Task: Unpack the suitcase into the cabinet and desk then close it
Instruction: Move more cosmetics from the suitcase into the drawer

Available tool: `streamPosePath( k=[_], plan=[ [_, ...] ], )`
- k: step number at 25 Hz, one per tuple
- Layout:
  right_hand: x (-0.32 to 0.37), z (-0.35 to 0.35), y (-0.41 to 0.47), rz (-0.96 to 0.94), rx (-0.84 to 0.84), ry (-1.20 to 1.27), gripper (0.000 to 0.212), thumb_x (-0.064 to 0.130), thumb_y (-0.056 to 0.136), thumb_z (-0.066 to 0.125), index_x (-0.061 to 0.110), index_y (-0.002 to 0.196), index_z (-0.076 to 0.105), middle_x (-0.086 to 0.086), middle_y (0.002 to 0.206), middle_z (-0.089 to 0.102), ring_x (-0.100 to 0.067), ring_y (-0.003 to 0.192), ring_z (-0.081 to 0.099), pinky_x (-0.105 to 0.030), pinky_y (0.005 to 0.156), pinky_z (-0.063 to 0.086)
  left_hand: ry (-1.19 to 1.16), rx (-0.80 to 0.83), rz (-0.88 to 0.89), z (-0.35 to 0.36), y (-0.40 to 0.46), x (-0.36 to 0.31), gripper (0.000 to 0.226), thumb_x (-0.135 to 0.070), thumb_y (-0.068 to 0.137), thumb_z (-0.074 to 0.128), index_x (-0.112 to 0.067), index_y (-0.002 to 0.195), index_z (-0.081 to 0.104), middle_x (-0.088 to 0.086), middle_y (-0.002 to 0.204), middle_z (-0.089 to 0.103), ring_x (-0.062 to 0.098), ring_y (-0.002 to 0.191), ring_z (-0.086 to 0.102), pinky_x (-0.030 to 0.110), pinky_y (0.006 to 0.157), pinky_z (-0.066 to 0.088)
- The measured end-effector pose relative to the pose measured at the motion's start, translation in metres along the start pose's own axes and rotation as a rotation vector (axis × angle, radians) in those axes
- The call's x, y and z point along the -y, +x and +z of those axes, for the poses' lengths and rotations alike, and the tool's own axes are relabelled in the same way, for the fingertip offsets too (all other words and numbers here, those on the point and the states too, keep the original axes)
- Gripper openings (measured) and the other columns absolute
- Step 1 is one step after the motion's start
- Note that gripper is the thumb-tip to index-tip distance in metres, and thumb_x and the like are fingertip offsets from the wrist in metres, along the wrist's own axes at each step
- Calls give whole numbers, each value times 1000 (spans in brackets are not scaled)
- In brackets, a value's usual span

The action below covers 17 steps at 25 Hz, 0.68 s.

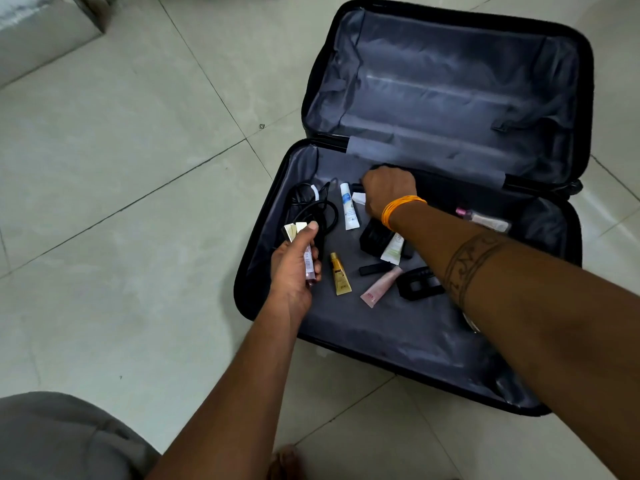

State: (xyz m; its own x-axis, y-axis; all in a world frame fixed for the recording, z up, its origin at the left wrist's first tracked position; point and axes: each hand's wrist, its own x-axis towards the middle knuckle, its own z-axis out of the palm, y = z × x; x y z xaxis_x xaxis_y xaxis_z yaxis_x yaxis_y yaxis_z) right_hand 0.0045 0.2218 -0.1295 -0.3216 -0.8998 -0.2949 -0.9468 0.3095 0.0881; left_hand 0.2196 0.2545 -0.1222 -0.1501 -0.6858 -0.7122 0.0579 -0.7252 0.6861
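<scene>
The suitcase (433,209) lies open on the floor; its far half is emptied. Small tubes are gripped in the left hand (294,268), and a white item is pinched by the right hand (388,192). Tubes, a cable (311,209) and closing remain.

Black hard-shell suitcase (585,98) lies fully open flat on the tile floor, grey lining; far half holds nothing visible. Near half holds loose toiletries: white-blue tube (349,207), gold tube (340,274), pink tube (381,287), white-green tube (393,249), coiled black cable (313,209), clear bottle (485,220) with pink cap, black items.
</scene>
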Motion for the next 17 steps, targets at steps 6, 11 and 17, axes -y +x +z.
streamPosePath(
  k=[6,11,17],
  plan=[
    [-3,0,-5,-22,-86,202,22,21,84,73,12,104,71,-14,109,71,-37,101,68,-39,80,54,-28,-10,-10,4,3,0,30,-36,86,81,-22,76,57,-2,60,51,12,43,40,21,41,28],
    [1,-14,-44,277,38,1192,18,16,68,84,13,72,67,-1,68,70,-16,59,65,-28,56,55,-62,-54,19,15,-7,-16,28,-31,87,81,-20,79,56,-1,60,50,11,41,41,20,40,29],
    [-4,-92,-137,504,103,1575,27,15,81,86,2,99,72,-7,68,63,-15,47,48,-25,45,45,13,-34,-8,36,-90,-75,30,-29,90,79,-22,72,57,-7,53,51,8,39,45,19,42,34]
  ],
)
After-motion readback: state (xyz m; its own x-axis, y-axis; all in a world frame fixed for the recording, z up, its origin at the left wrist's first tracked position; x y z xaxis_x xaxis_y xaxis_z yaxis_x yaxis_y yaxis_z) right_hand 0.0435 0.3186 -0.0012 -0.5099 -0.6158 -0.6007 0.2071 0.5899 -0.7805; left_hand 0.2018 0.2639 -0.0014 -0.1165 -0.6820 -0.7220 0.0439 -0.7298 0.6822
